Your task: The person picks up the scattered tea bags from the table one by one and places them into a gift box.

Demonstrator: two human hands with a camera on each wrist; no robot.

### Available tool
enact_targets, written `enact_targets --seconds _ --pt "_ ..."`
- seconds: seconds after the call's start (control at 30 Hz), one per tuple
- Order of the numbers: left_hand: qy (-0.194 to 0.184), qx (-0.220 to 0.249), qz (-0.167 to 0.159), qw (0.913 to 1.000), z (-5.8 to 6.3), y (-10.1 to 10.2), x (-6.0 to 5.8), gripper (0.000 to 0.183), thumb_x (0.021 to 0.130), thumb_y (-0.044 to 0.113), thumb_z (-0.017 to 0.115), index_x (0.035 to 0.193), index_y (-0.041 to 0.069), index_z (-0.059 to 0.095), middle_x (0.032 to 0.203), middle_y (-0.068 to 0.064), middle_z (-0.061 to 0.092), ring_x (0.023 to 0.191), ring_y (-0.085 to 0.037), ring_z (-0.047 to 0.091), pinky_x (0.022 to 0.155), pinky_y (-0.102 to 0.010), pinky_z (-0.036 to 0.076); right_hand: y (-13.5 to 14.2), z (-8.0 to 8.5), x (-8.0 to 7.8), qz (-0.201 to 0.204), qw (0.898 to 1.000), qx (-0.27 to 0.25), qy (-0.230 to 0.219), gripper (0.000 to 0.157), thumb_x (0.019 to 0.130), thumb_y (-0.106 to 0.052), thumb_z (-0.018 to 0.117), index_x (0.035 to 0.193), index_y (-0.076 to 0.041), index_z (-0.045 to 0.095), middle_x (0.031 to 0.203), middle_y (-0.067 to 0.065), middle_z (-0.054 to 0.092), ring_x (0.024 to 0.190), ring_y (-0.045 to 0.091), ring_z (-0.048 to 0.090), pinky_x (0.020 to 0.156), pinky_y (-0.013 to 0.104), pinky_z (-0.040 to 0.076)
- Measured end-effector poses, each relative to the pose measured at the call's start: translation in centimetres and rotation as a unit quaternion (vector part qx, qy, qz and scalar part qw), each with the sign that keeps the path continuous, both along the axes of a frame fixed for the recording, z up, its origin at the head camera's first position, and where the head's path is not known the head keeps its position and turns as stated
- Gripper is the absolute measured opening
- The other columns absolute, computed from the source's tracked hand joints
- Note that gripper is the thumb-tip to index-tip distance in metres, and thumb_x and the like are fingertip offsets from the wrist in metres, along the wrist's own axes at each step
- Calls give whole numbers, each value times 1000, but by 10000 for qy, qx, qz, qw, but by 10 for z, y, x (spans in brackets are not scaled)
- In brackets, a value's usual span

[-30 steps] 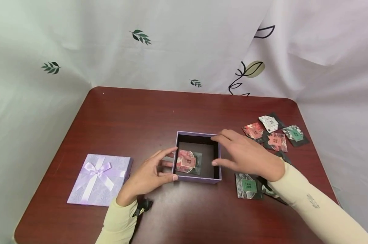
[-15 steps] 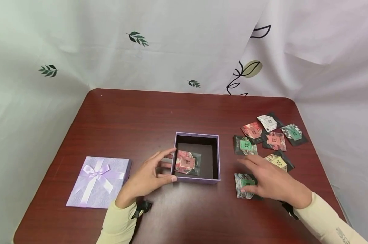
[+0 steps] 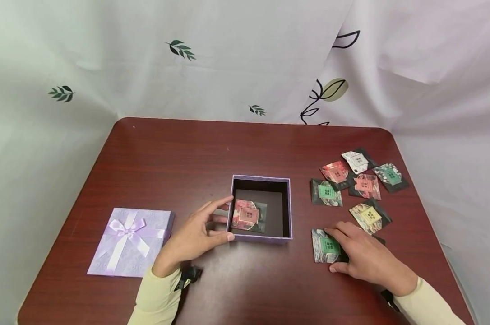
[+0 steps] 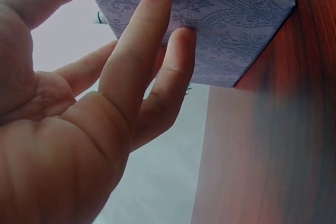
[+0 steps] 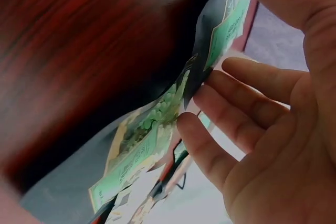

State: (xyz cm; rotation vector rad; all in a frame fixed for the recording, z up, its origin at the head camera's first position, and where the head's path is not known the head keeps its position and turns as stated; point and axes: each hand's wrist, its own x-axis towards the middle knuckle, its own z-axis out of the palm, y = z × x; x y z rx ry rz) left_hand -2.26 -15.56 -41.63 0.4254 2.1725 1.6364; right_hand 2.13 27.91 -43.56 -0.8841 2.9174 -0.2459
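Observation:
An open lilac box (image 3: 291, 210) with a dark inside stands at the table's middle. A red-labelled flat sachet (image 3: 247, 215) lies in its left part. My left hand (image 3: 196, 237) rests against the box's left side, fingers nearly straight; in the left wrist view its fingertips touch the patterned wall (image 4: 231, 35). My right hand (image 3: 367, 255) is over a green-labelled sachet (image 3: 324, 246), thumb and fingers spread across its right part. In the right wrist view that sachet (image 5: 226, 32) lies by the thumb, and another green-labelled sachet (image 5: 136, 156) is beside the fingers.
Several sachets lie at the right, among them a yellow-labelled one (image 3: 370, 216), a green one (image 3: 327, 192) and a white one (image 3: 356, 161). A lilac lid (image 3: 151, 221) with a ribbon bow (image 3: 127, 229) lies left. White cloth (image 3: 212, 67) hangs behind the table.
My right hand has moved from above the box's right edge out to the right and down onto the green-labelled sachet. The left hand stays against the box.

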Motion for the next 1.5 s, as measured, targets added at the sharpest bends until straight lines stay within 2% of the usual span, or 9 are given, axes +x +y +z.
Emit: enact_targets --seconds 0.23,0.47,0.73,0.97,1.17,1.4,1.5 --pt "5 -8 -8 10000 1 0 0 88 88 11 88 162 20 42 151 -17 51 126 -36 67 90 -28 63 -1 1 0 54 9999 53 -67 85 70 -47 98 135 -3 67 121 3 63 108 18 61 88 45 60" --pt "15 48 4 10000 1 -1 0 87 88 11 87 162 15 42 151 -23 50 126 -39 66 90 -29 63 -2 2 -2 151 9999 -13 -59 84 69 -44 99 135 -2 67 120 3 61 106 18 58 86 45 58" --pt "14 38 23 10000 -1 -1 0 87 88 11 88 162 16 43 150 -21 51 126 -39 67 90 -28 63 -5 5 -11 194 9996 -166 -102 75 69 -40 98 130 -5 70 115 -2 58 104 14 55 85 40 57" --pt "1 91 6 10000 -1 0 0 87 88 12 87 162 17 42 151 -19 51 127 -39 66 91 -29 63 -5 24 -23 125 9991 -326 236 77 66 -38 99 128 -5 69 118 3 60 106 19 59 86 44 58" --pt "-11 33 31 10000 1 0 2 89 87 11 88 162 19 42 151 -16 51 126 -36 67 91 -29 63 -8 45 -34 237 9977 -380 508 80 64 -36 99 132 -7 68 122 4 62 110 22 59 91 48 56" --pt "13 59 16 10000 0 0 0 87 88 12 88 162 17 42 150 -19 52 126 -37 67 91 -30 63 -14 64 -45 500 9954 -376 726 77 67 -39 98 129 -4 68 118 4 60 106 18 57 83 42 58" --pt "-8 46 21 10000 0 -1 0 87 88 12 88 162 16 42 150 -19 52 126 -38 67 91 -29 63 -21 72 -52 584 9942 -445 781 75 67 -38 97 128 -4 68 119 4 59 110 19 57 86 42 57"
